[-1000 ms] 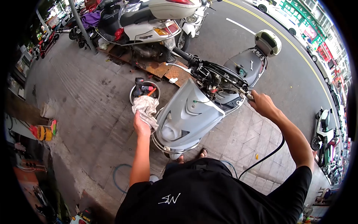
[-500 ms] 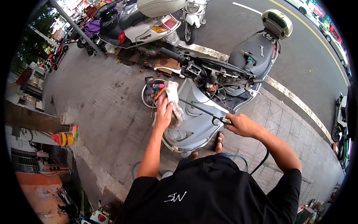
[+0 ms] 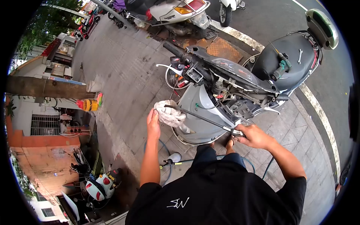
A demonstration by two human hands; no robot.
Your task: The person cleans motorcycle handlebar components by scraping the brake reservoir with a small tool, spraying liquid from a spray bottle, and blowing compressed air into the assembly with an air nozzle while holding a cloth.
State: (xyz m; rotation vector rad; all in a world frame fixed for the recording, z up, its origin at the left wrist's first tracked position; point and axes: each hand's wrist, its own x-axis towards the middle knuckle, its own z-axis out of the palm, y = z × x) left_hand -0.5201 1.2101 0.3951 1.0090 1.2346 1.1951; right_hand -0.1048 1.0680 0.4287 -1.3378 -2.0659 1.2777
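My left hand (image 3: 153,125) is closed on the edge of a crumpled, smudged white cloth (image 3: 170,114), its fingers partly hidden behind it. In my right hand (image 3: 255,136) is an air blow gun (image 3: 235,132), held by its metal body. Its long thin black nozzle (image 3: 204,119) reaches left, and the tip overlaps the cloth; whether they touch I cannot tell. Just beyond both hands stands a scooter with a silver front panel (image 3: 197,103). Its handlebar cover is off and wiring (image 3: 221,93) is exposed.
A green cordless drill (image 3: 281,67) and a wrench (image 3: 299,56) lie on the scooter's seat (image 3: 292,54). Behind the handlebar, a round bowl (image 3: 180,86) holds tools. A blue hose (image 3: 170,174) runs over the paving near my feet. Another scooter (image 3: 172,13) is parked farther off.
The view has shifted, bringing the scooter's handlebar closer. The cloth went from hanging lengthwise to bunched sideways, and the nozzle tip moved over it. Both hands keep their holds.
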